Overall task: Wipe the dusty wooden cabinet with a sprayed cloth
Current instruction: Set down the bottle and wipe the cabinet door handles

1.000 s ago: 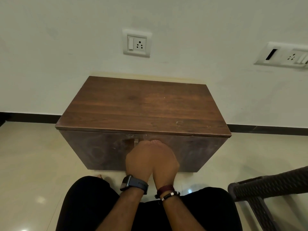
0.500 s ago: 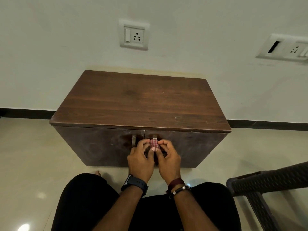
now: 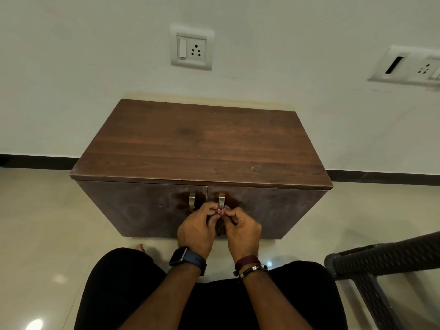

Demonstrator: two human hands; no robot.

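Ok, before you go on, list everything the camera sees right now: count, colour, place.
cabinet: one, dark brown wood, on the floor against the wall
door handles: two, silver, where the two doors meet
cloth: one small piece, pinkish red, pinched between both hands in front of the doors
wall sockets: two, white, one above the cabinet, one at far right
chair: one, dark woven, lower right, partly in view
floor: cream tiles, glossy
watch: one, black, left wrist
bracelets: maroon and black, right wrist
left hand: pinches the cloth
right hand: pinches the cloth
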